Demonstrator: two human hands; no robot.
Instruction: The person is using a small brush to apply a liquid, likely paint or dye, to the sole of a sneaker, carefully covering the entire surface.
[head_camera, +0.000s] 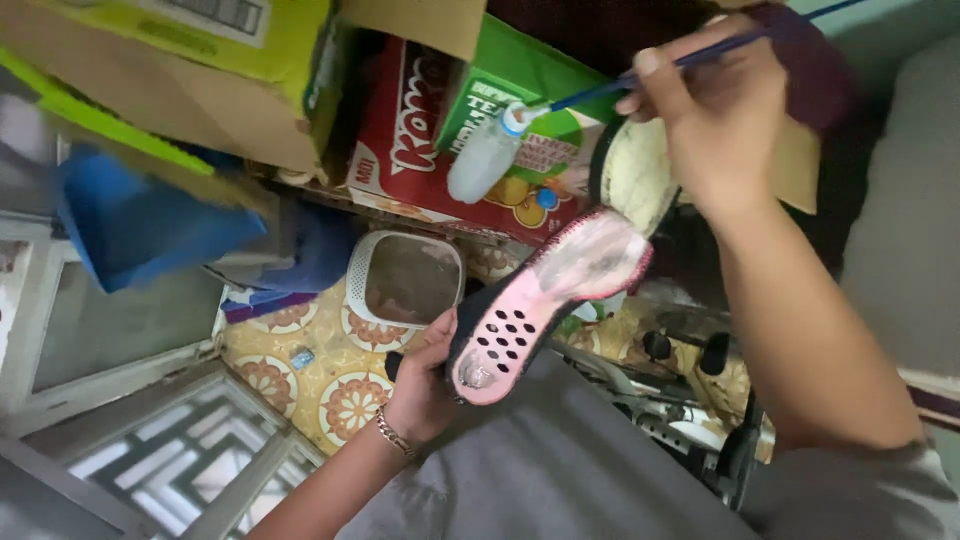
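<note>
Pink shoe sole (545, 300) gripped by left hand (425, 385), right hand (715, 115) pinching blue brush (640, 72), above patterned floor (320, 385).

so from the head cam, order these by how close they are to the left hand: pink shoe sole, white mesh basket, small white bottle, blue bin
1. Pink shoe sole: held by the left hand, just right of it.
2. White mesh basket: on the patterned floor, just above the hand.
3. Small white bottle: higher up, against the red carton.
4. Blue bin: far off to the left.
</note>
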